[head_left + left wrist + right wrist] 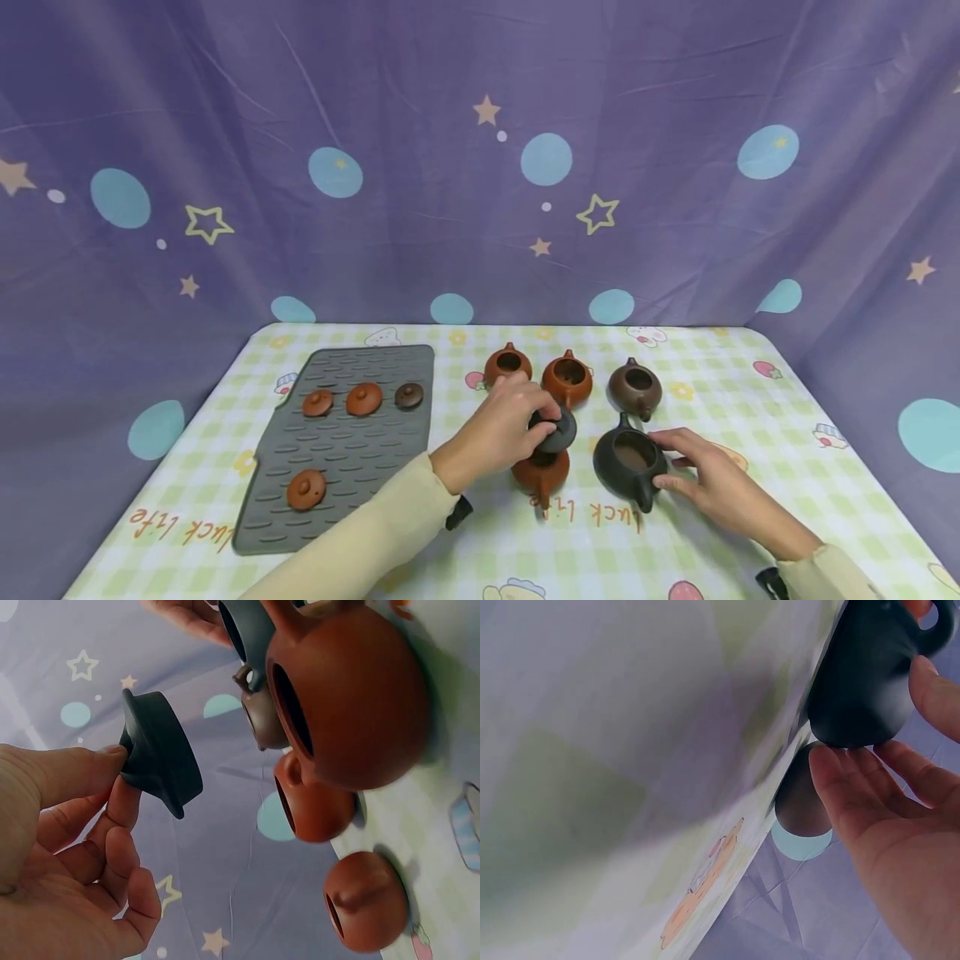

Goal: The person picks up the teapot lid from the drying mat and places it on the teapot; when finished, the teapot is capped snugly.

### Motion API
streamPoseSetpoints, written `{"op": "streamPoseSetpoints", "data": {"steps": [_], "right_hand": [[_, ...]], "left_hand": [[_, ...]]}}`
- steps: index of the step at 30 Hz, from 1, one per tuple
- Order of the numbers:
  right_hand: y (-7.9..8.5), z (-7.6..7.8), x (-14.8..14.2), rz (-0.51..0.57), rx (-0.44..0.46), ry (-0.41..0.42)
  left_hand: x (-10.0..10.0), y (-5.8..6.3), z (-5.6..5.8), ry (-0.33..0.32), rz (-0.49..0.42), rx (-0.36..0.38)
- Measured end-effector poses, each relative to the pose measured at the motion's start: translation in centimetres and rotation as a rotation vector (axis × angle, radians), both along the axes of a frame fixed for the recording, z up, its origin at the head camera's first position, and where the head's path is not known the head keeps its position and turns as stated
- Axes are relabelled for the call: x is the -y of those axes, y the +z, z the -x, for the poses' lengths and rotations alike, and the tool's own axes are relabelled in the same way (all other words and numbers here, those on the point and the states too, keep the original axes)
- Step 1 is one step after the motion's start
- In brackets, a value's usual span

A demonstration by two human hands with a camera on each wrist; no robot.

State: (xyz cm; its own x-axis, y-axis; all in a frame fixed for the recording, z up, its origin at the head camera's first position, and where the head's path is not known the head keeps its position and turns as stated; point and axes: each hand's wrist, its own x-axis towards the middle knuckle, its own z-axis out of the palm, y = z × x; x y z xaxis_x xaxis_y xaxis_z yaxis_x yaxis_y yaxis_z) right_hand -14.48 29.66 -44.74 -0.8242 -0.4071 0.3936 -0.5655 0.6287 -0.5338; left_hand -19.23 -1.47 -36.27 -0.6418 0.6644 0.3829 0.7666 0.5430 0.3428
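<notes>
Left hand [501,425] pinching — thumb [82,771] against fingertips, spare fingers curled, right hand [708,479] lower — thumb apart, fingers [844,784] extended.

1. Head view: soft, even lt. is falling on black teapot [613,477] & tablecloth [750,425]; curtain [420,100] behind is looking dimmer.
2. R wrist view: broad, soft shadow is lying across tablecloth beside black teapot; nearest cloth is looking blurry.
3. Same view: faint sheen is showing on black teapot.
4. L wrist view: pale glare is washing curtain well apart from black teapot.
</notes>
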Motion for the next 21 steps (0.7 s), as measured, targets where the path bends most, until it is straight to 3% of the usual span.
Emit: {"op": "streamPoseSetpoints", "data": {"steps": [10, 21], "right_hand": [[-0.1, 0.0, -0.1, -0.006, -0.010, -0.006], [-0.3, 0.1, -0.3, -0.026, 0.048, -0.028]], "left_hand": [[-2.7, -0.1, 0.5, -0.015, -0.021, -0.009], [-5.0, -1.6, 0.7, -0.029, 0.026, 0.000]]}}
